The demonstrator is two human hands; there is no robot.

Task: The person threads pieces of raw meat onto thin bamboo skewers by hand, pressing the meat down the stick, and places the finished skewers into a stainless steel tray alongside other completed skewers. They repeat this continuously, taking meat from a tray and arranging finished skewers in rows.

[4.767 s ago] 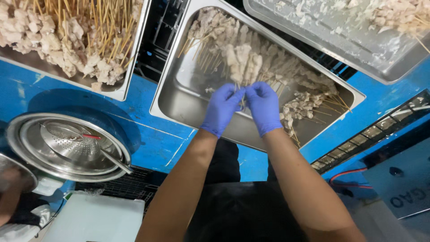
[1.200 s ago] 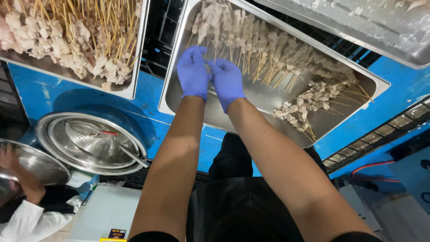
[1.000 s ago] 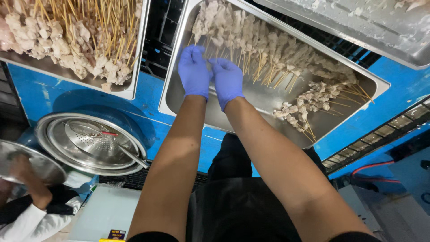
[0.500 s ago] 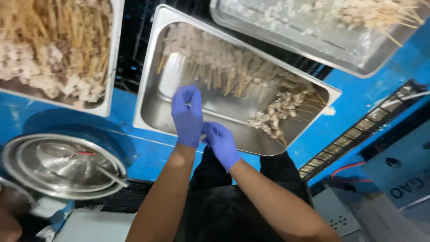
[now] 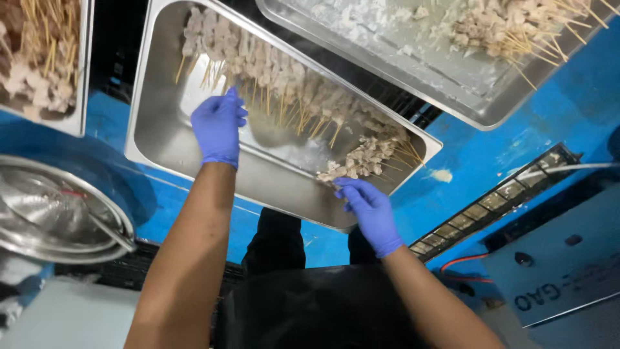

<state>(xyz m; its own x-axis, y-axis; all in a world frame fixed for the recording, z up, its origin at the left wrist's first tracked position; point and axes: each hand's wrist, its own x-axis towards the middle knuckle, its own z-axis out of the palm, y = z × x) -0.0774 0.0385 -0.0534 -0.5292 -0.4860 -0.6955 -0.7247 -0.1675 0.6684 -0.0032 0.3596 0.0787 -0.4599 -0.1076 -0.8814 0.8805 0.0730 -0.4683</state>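
Head view: my hands have split apart. Left hand [image 5: 218,129] rests open over the steel tray [image 5: 155,139]; right hand [image 5: 368,210] now pinches the loose meat skewers [image 5: 358,161] at its near corner.

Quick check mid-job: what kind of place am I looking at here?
Most likely a commercial food-prep kitchen or skewer stall. A large steel tray holds rows of raw meat skewers on bamboo sticks, more such trays sit around it, and both hands, left and right, wear blue gloves.

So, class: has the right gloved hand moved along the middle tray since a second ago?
Yes. The right hand has left the left hand and gone toward the middle tray's near right corner, by the heaped skewers.
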